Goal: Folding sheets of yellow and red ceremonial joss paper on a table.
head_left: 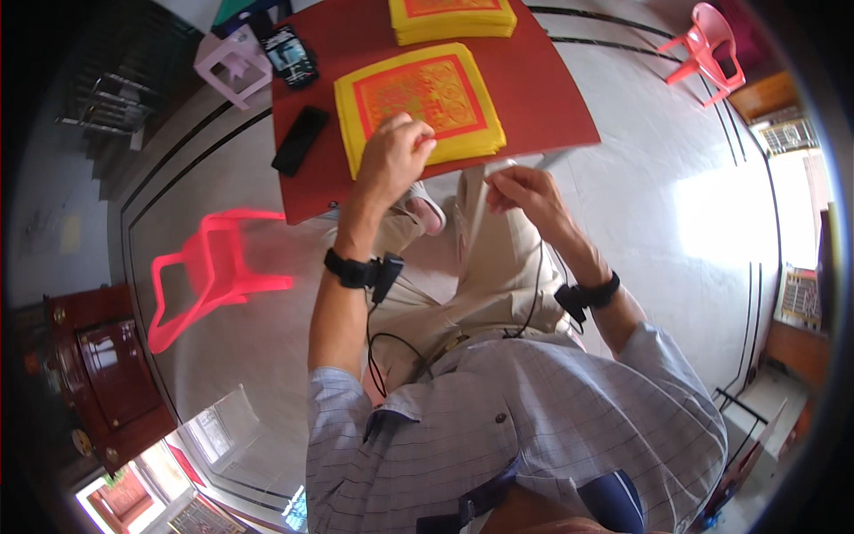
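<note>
Pale, glossy floor (614, 231) crossed by thin black bands spreads all around, with a red table (543, 107) at twelve o'clock. A lighter pink armchair (712, 44) stands toward two, a bright pink chair (213, 258) at nine, and a lilac stool (238, 64) between ten and eleven. A dark wooden door (116, 374) is near eight. Daylight enters through a bright opening (796, 214) at three, leaving white glare (725, 218) on the floor.
</note>
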`<state>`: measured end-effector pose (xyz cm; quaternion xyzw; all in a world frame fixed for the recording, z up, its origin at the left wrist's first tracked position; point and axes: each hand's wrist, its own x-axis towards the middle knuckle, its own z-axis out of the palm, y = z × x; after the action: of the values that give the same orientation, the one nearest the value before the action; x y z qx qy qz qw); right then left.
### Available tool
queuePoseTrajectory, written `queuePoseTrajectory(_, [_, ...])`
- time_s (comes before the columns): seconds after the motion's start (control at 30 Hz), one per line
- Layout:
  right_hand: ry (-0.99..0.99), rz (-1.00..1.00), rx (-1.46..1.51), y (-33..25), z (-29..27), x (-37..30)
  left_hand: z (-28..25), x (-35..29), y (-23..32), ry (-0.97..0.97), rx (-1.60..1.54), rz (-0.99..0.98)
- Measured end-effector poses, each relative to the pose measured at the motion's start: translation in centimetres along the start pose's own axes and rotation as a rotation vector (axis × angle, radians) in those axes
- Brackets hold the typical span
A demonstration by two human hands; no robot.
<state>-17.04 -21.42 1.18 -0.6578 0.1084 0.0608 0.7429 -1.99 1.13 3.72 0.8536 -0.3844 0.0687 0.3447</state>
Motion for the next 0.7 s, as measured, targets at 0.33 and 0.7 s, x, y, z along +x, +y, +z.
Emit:
queuePoseTrajectory(0.33, [0.069, 0.016, 0.177, -0.9, -1.1, 5.1, 1.9, 0.9, -2.1, -0.191, 0.022, -0.082])
queuePoseTrajectory(0.7, [0.2, -0.021, 0.121, -1.8, -1.6, 7.2, 2.6, 1.0, -2.2, -0.171, 0.042, -0.112])
